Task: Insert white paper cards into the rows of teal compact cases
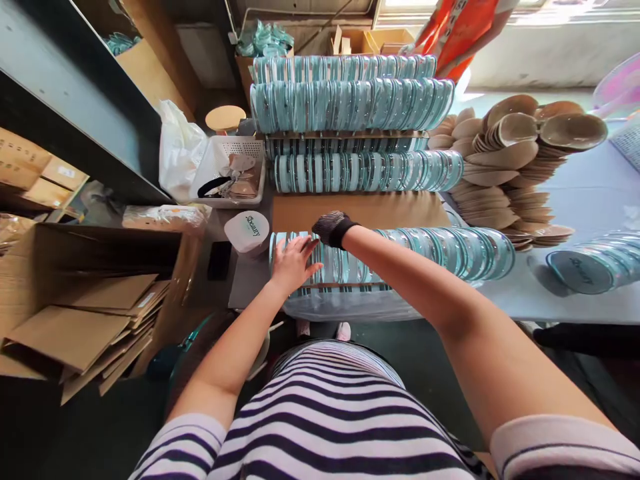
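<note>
My left hand (293, 263) lies bare with fingers spread on the left end of the nearest row of round pale-blue clear cases (440, 250), which stand on edge along the table's front. My right hand (331, 227), in a dark glove, reaches across to the same end of that row, just above my left hand; its fingers curl down out of sight. A single white round case printed "Beauty" (247, 231) lies flat just left of the row.
More rows of blue cases (350, 103) are stacked behind a brown cardboard sheet (360, 208). Beige shell-shaped pieces (510, 160) pile at the right. A white basket (231, 170) and plastic bag sit left. Flattened cartons (85, 320) fill a box at lower left. A person in orange stands far back.
</note>
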`<state>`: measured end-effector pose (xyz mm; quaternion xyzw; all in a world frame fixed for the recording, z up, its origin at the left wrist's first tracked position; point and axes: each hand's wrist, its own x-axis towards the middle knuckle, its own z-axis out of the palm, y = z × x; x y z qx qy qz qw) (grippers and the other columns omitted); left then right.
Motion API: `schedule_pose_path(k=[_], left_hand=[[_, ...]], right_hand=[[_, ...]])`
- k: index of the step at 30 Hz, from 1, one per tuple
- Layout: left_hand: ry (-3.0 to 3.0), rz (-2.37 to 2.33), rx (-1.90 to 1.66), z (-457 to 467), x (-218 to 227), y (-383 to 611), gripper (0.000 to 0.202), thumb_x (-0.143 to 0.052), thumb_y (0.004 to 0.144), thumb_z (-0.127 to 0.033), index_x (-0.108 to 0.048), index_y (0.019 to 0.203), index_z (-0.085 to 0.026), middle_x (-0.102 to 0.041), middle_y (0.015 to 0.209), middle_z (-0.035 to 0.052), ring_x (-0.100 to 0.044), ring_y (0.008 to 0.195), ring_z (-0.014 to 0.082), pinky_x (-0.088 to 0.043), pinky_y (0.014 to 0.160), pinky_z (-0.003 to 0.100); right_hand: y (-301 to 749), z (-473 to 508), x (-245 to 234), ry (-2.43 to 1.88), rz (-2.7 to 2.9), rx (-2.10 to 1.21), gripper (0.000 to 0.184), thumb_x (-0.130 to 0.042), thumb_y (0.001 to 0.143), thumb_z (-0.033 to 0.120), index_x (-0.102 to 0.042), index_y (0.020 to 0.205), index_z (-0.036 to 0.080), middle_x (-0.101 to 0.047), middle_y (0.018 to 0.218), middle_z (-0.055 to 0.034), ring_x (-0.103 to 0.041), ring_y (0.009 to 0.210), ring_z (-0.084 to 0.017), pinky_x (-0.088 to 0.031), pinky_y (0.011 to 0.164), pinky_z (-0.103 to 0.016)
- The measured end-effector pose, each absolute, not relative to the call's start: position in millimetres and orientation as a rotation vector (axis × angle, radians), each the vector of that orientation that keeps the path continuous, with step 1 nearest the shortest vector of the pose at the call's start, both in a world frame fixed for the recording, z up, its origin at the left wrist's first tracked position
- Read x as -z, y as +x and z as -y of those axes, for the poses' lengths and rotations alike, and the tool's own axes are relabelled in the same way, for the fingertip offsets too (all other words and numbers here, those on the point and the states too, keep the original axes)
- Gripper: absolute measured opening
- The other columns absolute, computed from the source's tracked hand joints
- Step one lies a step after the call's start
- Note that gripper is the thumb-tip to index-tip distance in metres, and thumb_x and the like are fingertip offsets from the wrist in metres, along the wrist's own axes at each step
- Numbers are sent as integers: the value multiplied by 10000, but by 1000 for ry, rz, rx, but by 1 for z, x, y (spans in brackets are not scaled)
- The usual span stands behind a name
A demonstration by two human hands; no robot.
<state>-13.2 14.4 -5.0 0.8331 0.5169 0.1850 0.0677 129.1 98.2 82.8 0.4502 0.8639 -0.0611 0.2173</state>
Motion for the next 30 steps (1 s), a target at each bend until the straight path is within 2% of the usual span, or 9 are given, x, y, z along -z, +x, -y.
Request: schedule_pose_path(k=[6,10,12,15,17,19,21,26,30], left_hand=[[2491,-1554,-548,-15,2,-12,559,-606,872,-475,-494,1394,-309,-503,1453,81,-421,1355,308,-181,1167,574],[2490,-1556,-530,-14,1,-14,560,-614,867,-466,-496,1392,-309,-506,1448,84,-423,1352,318,-177,1169,578],[2493,-1555,-523,-12,-1,-14,561,-614,868,-456,-494,1396,-307,-505,1447,88,-419,1355,324,-175,1169,585],[2504,-1577,-536,-8,-6,-7,561,-609,874,-437,-492,1400,-280,-479,1468,101,-354,1399,344,-149,1169,606],[2540,-1546,-564,-7,-8,4,581,-603,878,-440,-480,1412,-246,-443,1496,111,-285,1437,347,-116,1178,603],[2585,-1468,-585,-8,-8,20,616,-601,877,-454,-457,1430,-226,-415,1516,115,-251,1454,337,-97,1188,589],[2602,-1405,-585,-10,-5,35,632,-607,873,-462,-443,1440,-236,-423,1512,111,-291,1438,331,-108,1187,590],[2584,-1386,-533,-16,6,48,657,-632,843,-512,-444,1436,-300,-451,1495,95,-392,1377,335,-155,1165,609],[2586,-1387,-521,-15,8,44,668,-627,841,-528,-424,1446,-331,-443,1501,90,-381,1386,325,-138,1171,588]], right_hand=[[177,11,-24,1589,-2417,306,419,-322,981,363,-631,1227,223,-724,1004,-132,-693,897,-280,-526,746,-374],[173,52,25,1584,-2350,403,467,-246,1000,314,-609,1282,227,-688,1180,-112,-662,1017,-262,-503,838,-350],[170,57,34,1590,-2344,423,465,-249,1004,309,-638,1241,218,-677,1209,-110,-653,1042,-260,-491,853,-340],[180,48,15,1639,-2366,445,466,-269,1011,396,-681,1157,235,-713,1106,-100,-675,955,-236,-491,798,-313],[196,25,-13,1761,-2372,357,486,-241,1015,401,-650,1212,225,-700,1121,-118,-666,979,-241,-486,804,-323],[211,-10,-44,1878,-2334,173,478,-251,1007,363,-589,1301,196,-652,1219,-154,-627,1084,-274,-479,845,-358],[220,-52,-68,1781,-2247,91,446,-361,971,367,-598,1293,170,-612,1283,-178,-587,1157,-311,-471,880,-381],[199,-128,-82,1405,-2072,318,352,-537,881,285,-692,1167,150,-695,1138,-139,-670,996,-236,-501,820,-299],[174,-139,-76,1301,-2042,306,375,-638,807,249,-698,1144,95,-695,1122,-176,-662,1025,-284,-500,875,-373]])
